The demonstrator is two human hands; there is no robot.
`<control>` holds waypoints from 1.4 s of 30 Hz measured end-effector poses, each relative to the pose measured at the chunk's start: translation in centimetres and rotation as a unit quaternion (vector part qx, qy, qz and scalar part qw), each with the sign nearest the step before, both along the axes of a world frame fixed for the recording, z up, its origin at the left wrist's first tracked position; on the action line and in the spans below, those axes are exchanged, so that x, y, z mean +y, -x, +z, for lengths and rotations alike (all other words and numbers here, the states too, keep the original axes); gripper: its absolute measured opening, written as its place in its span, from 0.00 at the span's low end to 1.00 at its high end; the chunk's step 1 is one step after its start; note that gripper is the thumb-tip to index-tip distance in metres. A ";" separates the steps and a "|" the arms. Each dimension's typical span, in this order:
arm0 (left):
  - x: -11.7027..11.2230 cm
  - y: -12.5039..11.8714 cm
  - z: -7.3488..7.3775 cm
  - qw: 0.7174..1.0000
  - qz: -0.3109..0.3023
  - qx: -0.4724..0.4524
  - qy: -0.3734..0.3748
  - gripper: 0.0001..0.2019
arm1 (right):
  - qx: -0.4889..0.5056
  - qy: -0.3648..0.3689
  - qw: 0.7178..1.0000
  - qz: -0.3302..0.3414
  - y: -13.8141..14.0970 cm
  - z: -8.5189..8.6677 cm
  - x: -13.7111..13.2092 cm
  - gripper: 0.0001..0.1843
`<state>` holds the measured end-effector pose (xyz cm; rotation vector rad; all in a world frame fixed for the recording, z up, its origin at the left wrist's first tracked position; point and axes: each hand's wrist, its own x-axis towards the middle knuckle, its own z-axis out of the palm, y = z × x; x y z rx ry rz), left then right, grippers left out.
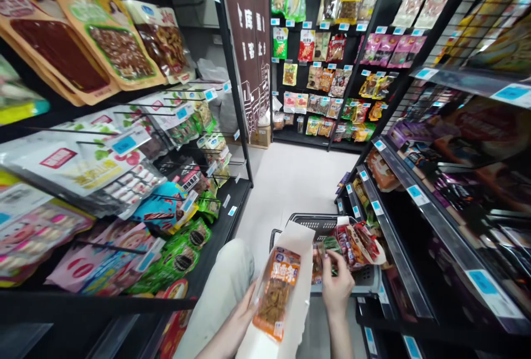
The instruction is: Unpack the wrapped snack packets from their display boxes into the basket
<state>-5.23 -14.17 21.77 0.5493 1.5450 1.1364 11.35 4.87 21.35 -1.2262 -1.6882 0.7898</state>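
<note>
My left hand [244,315] grips the lower left edge of a long white snack packet [282,287] with an orange window showing brown strips. The packet leans up toward a dark shopping basket [309,220] on the floor ahead. My right hand [337,284] reaches into the basket with its fingers curled among red snack packets [357,243]. What those fingers hold is hidden. My light trouser leg [219,292] shows at the bottom left of the packet.
Black shelves on the left [124,143] hang with snack packets on pegs. More shelves on the right [435,204] carry dark packets with blue price tags. A brown curtain [249,38] hangs ahead, beside a far wall of snacks [332,55]. White floor [290,182] runs between.
</note>
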 end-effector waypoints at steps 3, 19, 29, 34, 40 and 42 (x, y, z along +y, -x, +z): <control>-0.1 -0.1 -0.6 0.999 -0.025 0.042 0.010 0.48 | -0.128 -0.118 0.964 0.200 2.3 2.8 -4.2 0.11; -1.1 -0.7 -1.5 0.993 -0.068 0.099 -0.011 0.50 | -0.510 0.080 0.809 0.283 6.4 1.2 -7.1 0.20; -1.1 -0.3 -2.1 0.999 0.039 -0.002 -0.013 0.49 | -0.216 0.208 0.854 0.424 1.8 5.3 -9.0 0.16; -1.2 0.1 -1.9 0.995 0.088 -0.044 -0.011 0.48 | -0.123 0.280 0.886 0.348 1.6 3.9 -10.7 0.16; -0.7 0.5 -0.8 0.991 0.111 -0.076 -0.012 0.47 | 0.212 0.222 0.894 0.326 0.9 4.4 -9.6 0.04; -0.7 0.7 -0.6 0.989 0.121 -0.080 -0.008 0.45 | 0.356 0.194 0.862 0.306 0.5 5.0 -8.5 0.13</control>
